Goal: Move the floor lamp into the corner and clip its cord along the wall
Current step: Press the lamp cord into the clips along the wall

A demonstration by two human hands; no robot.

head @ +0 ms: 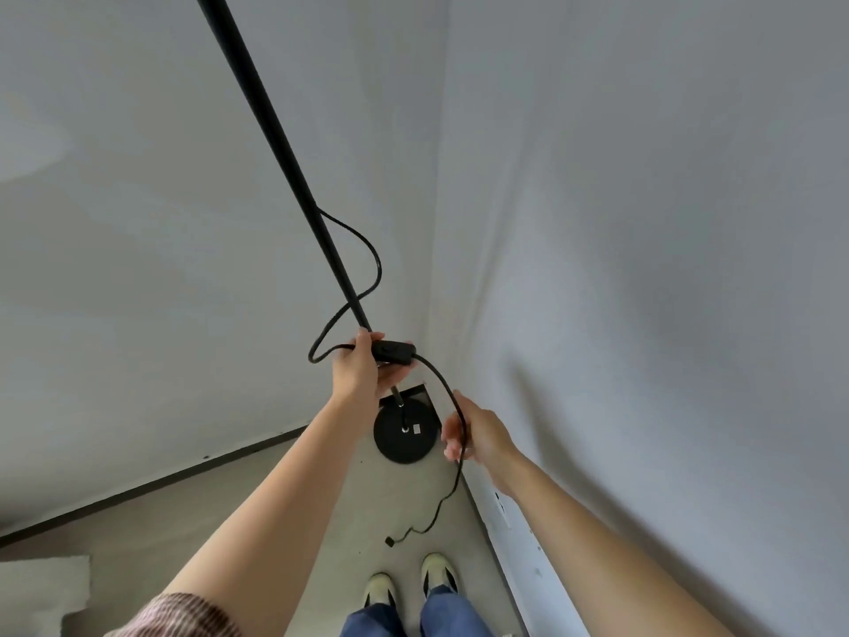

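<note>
The black floor lamp stands in the room corner, its round base (404, 434) on the floor and its thin pole (285, 144) running up out of view. My left hand (360, 367) is closed around the cord's inline switch (395, 350) close to the pole. The black cord (367, 250) loops from the pole to the switch, then curves down to my right hand (478, 434), which pinches it. Below that hand the cord hangs to the floor, ending in a plug (390, 541).
Two grey walls meet at the corner (436, 268), with a dark baseboard (138, 487) on the left and a white one (514, 526) on the right. My feet (409, 581) stand on the grey floor. A pale object (41, 590) lies at lower left.
</note>
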